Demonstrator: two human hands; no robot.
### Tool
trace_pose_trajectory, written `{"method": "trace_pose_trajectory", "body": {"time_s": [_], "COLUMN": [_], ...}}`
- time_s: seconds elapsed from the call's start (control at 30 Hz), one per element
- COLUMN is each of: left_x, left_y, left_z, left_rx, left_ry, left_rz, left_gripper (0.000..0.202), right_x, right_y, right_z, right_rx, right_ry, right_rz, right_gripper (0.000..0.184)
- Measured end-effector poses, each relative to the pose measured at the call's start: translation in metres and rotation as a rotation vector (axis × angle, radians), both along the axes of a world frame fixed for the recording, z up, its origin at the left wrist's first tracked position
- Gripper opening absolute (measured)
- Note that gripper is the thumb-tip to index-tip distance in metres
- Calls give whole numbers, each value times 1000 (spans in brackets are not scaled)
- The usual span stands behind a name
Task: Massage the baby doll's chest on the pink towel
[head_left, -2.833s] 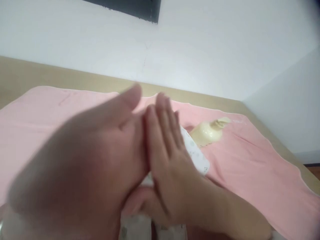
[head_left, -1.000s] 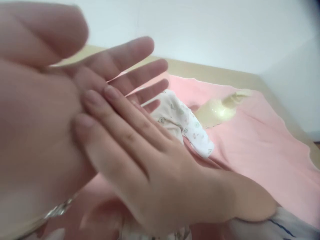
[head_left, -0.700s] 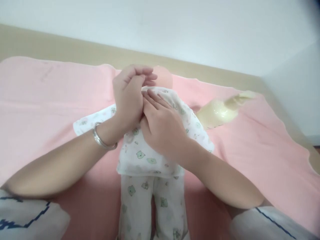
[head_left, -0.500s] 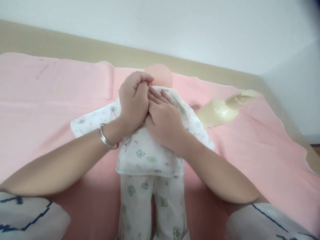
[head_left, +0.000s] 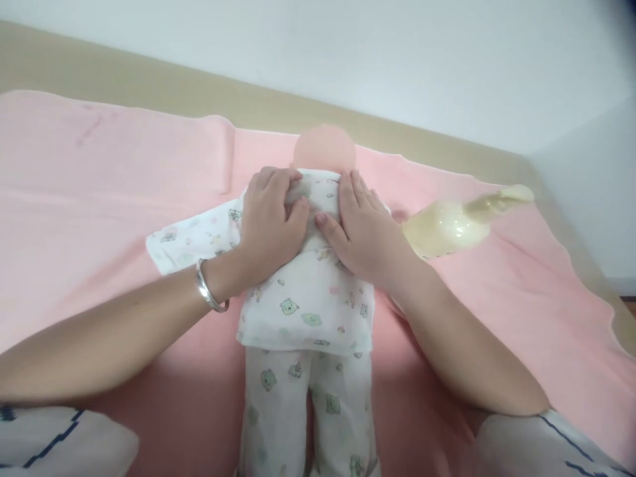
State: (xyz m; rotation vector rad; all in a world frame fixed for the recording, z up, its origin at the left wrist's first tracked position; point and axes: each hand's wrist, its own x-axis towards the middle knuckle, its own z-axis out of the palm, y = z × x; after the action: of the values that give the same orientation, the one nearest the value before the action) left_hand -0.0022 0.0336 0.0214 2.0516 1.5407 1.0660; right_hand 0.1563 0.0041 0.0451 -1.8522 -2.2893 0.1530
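Observation:
A baby doll in a white top (head_left: 305, 305) and trousers (head_left: 275, 397) with green animal prints lies lengthwise before me. Its smooth head (head_left: 325, 147) shows no facial features from here. My left hand (head_left: 273, 222) rests on the left side of the upper body, fingers lying over the shoulder and thumb apart. On the opposite side, my right hand (head_left: 365, 228) lies flat, thumb spread toward the middle. Printed cloth shows between the two hands. Both hands are open and touch the top. The doll's right-side sleeve is mostly hidden under my right hand and forearm.
A pale yellow, glossy pump bottle (head_left: 444, 227) lies on its side to the right of the doll. Under everything spreads a pink cloth (head_left: 114, 165) with a few wrinkles. Behind it run a beige surface edge (head_left: 149, 79) and a white wall (head_left: 348, 53).
My hands have moved apart from the middle of the doll's upper body, the left settling lower and the right shifting rightward. More of the head and printed top now shows between them.

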Motion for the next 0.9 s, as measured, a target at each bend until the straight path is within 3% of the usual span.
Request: {"method": "trace_pose_trajectory", "body": {"time_s": [0.23, 0.4, 0.57, 0.73, 0.9], "left_x": [1, -2, 1, 2, -5], "left_y": [9, 10, -18, -34, -6], "left_z": [3, 11, 15, 14, 10], "left_rx": [-30, -106, -45, -5, -139], "left_ry": [67, 318, 408, 361, 282], "left_rz": [55, -4, -96, -204, -146], "left_gripper": [19, 38, 51, 56, 58], "right_x": [-25, -11, 0, -4, -19], "right_y": [-47, -15, 10, 0, -27], "right_z": [13, 0, -6, 5, 11], "right_rx": [69, 57, 36, 71, 139], "right_ry": [-169, 54, 75, -16, -188], "right_rz": [-32, -79, -70, -43, -47], "right_gripper": [66, 73, 74, 58, 58]}}
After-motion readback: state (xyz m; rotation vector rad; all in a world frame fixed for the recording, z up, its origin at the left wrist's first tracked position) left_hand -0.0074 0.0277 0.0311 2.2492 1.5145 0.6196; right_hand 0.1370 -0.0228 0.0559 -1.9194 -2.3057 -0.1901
